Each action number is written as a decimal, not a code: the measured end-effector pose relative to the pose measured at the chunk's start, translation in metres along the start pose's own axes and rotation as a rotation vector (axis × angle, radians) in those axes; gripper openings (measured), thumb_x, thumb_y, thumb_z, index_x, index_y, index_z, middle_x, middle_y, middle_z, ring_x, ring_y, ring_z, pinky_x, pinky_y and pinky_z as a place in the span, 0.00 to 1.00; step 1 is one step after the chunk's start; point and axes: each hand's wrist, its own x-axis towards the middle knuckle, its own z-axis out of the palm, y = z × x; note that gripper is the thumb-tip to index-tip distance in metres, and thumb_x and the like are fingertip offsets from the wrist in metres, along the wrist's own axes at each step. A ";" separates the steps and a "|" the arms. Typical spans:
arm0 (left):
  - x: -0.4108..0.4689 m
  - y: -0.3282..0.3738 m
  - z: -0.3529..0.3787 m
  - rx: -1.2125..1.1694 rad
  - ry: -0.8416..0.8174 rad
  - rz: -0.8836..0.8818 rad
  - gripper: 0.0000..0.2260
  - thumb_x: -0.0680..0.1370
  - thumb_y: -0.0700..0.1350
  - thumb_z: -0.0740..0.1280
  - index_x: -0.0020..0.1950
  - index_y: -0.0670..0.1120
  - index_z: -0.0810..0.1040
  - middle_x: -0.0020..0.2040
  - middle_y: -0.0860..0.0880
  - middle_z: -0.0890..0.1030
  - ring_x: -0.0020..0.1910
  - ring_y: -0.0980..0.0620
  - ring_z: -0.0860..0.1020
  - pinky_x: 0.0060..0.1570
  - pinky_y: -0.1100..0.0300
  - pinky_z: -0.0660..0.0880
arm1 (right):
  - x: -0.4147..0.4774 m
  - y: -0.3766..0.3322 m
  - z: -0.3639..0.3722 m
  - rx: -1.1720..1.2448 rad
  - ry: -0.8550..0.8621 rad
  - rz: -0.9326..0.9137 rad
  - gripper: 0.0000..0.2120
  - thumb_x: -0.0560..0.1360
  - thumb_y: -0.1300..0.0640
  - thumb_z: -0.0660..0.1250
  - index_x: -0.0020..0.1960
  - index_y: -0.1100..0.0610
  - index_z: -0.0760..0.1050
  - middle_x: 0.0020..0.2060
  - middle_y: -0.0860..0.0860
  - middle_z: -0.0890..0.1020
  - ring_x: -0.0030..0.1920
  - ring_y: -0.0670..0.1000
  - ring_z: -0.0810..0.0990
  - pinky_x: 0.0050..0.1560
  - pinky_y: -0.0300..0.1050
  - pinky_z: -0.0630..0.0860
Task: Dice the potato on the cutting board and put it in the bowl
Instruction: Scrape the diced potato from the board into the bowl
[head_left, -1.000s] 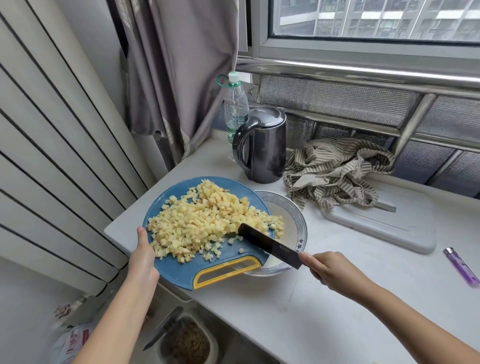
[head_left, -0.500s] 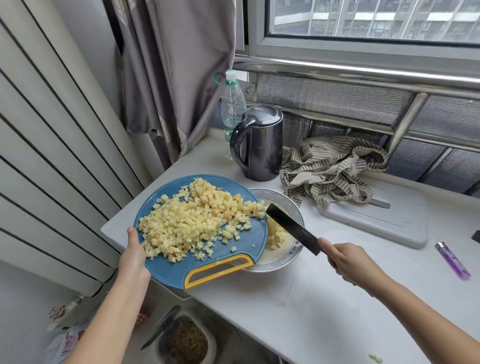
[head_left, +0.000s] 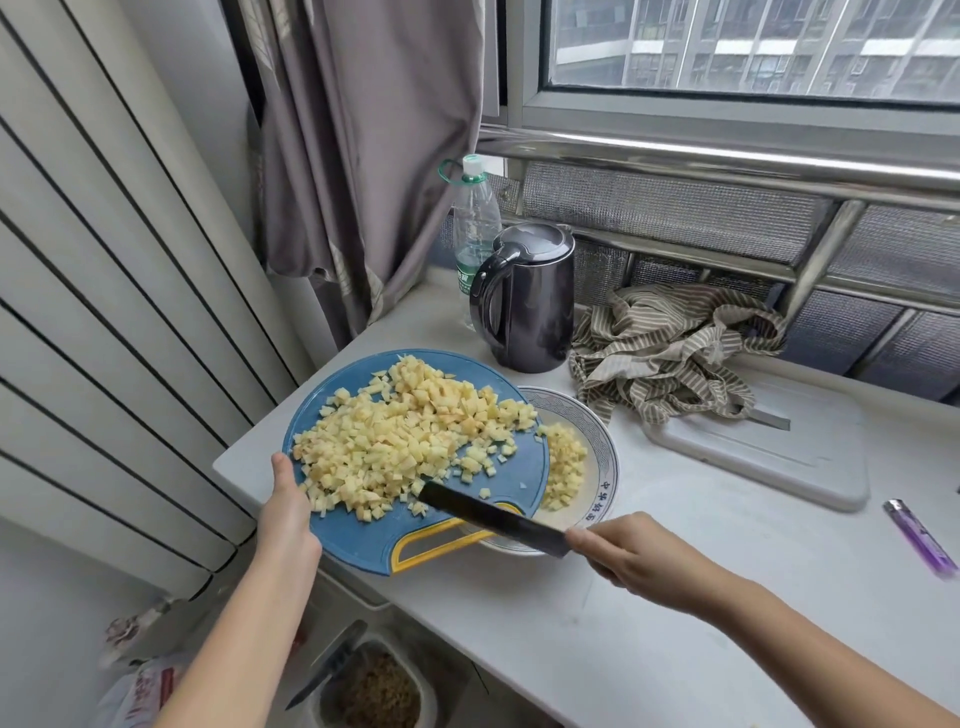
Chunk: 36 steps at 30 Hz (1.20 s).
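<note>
A round blue cutting board (head_left: 374, 535) with a yellow handle slot is tilted over a white bowl (head_left: 605, 467) with a blue rim. Diced potato (head_left: 410, 441) covers most of the board, and a smaller heap lies in the bowl. My left hand (head_left: 288, 512) grips the board's left edge, thumb on top. My right hand (head_left: 628, 553) holds a dark knife (head_left: 491, 517); its blade lies across the board's lower part, tip at the near edge of the dice.
A dark kettle (head_left: 530, 299) and a water bottle (head_left: 475, 223) stand behind the board. A striped cloth (head_left: 670, 348) lies on a white tray (head_left: 779, 457). A purple lighter (head_left: 919, 535) is at the right. Below the counter's left edge sits a container (head_left: 374, 691).
The knife swung back from over the bowl to the board's lower part, its tip against the dice. More potato lies in the bowl than a second ago.
</note>
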 end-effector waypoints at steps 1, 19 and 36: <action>0.000 -0.001 0.001 0.007 0.000 -0.005 0.23 0.76 0.66 0.61 0.55 0.47 0.76 0.41 0.48 0.80 0.37 0.48 0.79 0.35 0.51 0.76 | 0.002 -0.002 0.005 -0.021 -0.018 -0.021 0.26 0.78 0.37 0.56 0.30 0.55 0.67 0.24 0.47 0.70 0.26 0.45 0.66 0.31 0.37 0.65; -0.011 -0.005 -0.003 0.045 -0.016 -0.015 0.20 0.77 0.65 0.60 0.48 0.48 0.76 0.43 0.48 0.81 0.38 0.48 0.80 0.33 0.52 0.76 | -0.002 0.017 0.008 0.077 0.219 0.230 0.29 0.78 0.36 0.55 0.29 0.56 0.66 0.23 0.49 0.70 0.24 0.47 0.66 0.32 0.40 0.66; -0.015 -0.010 0.020 0.009 0.030 -0.016 0.20 0.75 0.67 0.62 0.46 0.50 0.76 0.46 0.48 0.82 0.47 0.45 0.82 0.51 0.44 0.79 | 0.005 0.031 -0.020 0.098 0.420 0.411 0.29 0.80 0.38 0.55 0.28 0.57 0.67 0.23 0.50 0.72 0.23 0.50 0.67 0.30 0.42 0.64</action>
